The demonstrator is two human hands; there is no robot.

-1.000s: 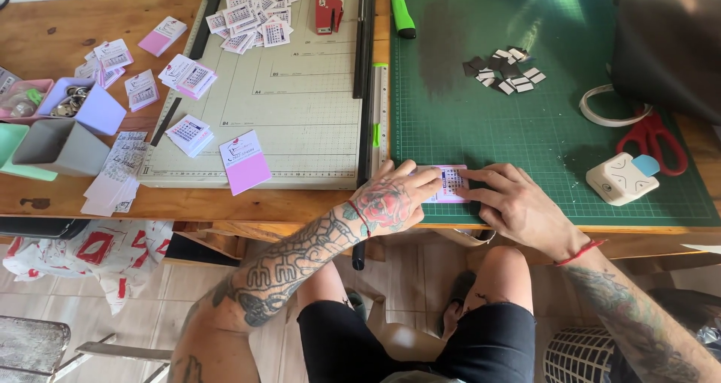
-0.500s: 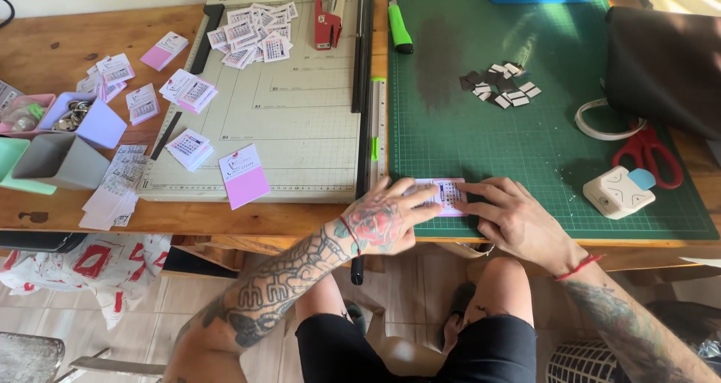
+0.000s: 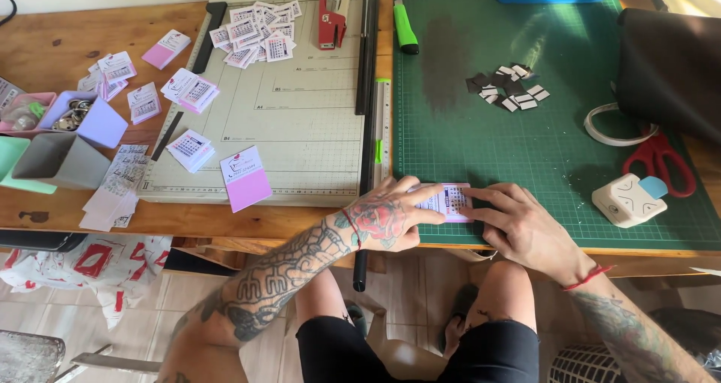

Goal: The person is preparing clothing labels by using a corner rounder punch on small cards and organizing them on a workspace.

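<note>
A small pink and white printed card [image 3: 449, 200] lies on the green cutting mat [image 3: 541, 150] near its front edge. My left hand [image 3: 387, 216] presses its fingers on the card's left side. My right hand [image 3: 518, 221] holds the card's right edge with its fingertips. Both hands rest at the table's front edge. Part of the card is hidden under my fingers.
A grey paper trimmer [image 3: 289, 105] with scattered small cards [image 3: 255, 31] lies left of the mat. On the mat are small black and white pieces [image 3: 507, 88], a green knife [image 3: 405, 36], a white corner punch [image 3: 627, 199], red scissors [image 3: 661, 161] and a tape roll [image 3: 612, 128].
Both hands stay on the card at the mat's front edge; the fingers have shifted slightly along it. The view has moved a little.
</note>
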